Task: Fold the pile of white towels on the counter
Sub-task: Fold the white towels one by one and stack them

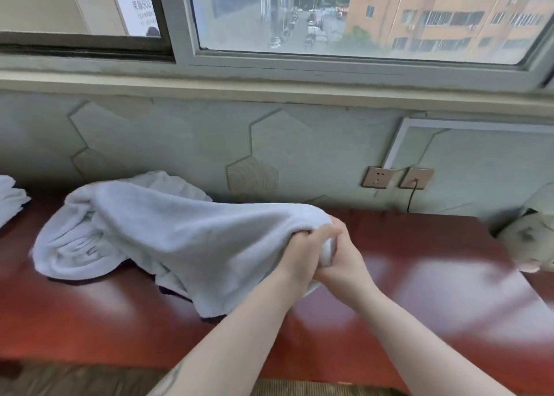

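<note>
Right now both of your hands meet on one end of a white towel (186,239), above the red-brown counter (419,290). Your left hand (302,254) has its fingers curled over the bunched end of the cloth, and your right hand (344,260) closes around the same bunch from the other side, so the two hands touch each other with the end of the towel squeezed between them. From that grip the towel stretches away to your left, lifted near your hands and sagging down to the counter, where its far end lies in loose rolls and folds. Behind that far end, against the wall, more white cloth (168,183) shows, partly hidden by the towel you hold. Further left of the grip, at the edge of view, lies another bit of white towel (9,198). To the right of your hands, well apart, a pale blurred object (527,239) sits on the counter; what it is cannot be told. Up on the wall, right of the grip, two sockets (377,178) sit side by side, one with a dark cord (411,198) plugged in.
</note>
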Tool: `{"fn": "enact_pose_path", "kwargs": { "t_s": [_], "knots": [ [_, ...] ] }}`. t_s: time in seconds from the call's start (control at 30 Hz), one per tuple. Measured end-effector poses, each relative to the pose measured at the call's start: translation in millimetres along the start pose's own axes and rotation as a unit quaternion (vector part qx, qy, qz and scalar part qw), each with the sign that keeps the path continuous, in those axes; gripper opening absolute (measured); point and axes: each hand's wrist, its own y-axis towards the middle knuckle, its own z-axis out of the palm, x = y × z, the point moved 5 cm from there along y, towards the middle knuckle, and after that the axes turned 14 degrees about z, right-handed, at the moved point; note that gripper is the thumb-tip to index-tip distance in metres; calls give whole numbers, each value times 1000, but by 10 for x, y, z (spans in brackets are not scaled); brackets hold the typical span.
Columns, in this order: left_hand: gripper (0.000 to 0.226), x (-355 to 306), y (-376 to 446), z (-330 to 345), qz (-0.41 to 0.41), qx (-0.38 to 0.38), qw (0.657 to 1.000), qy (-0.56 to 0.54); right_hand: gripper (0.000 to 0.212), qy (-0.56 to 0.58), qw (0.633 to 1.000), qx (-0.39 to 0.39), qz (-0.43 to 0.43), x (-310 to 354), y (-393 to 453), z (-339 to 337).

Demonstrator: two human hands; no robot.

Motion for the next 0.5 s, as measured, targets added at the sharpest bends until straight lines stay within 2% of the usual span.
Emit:
{"fn": "enact_pose_path", "kwargs": {
  "t_s": [0.07, 0.13, 0.23, 0.27, 0.37, 0.43, 0.5],
  "knots": [
    [36, 43, -1, 280, 25, 34, 999, -1, 46, -55, 997, -55, -4, -111, 69, -359],
    [41, 105, 9, 419, 40, 35, 999, -11, 10, -84, 995, -59, 0, -224, 187, -653],
    [31, 275, 30, 451, 72, -27, 997, 27, 13, -129, 988, -82, 10, -321, 372, -1008],
    [32, 332, 14, 418, 71, -67, 993, 59, 14, -143, 987, -76, 21, -347, 426, -1077],
    [30, 473, -25, 234, 57, -224, 967, 111, 36, -181, 983, -18, 40, -421, 494, -1091],
    [24, 542, -15, 136, 48, -290, 954, 68, 35, -129, 989, 33, 58, -459, 513, -994],
    [20, 612, 40, 85, 20, -306, 947, -97, 31, -74, 992, 68, 72, -505, 539, -890]
  ]
}}
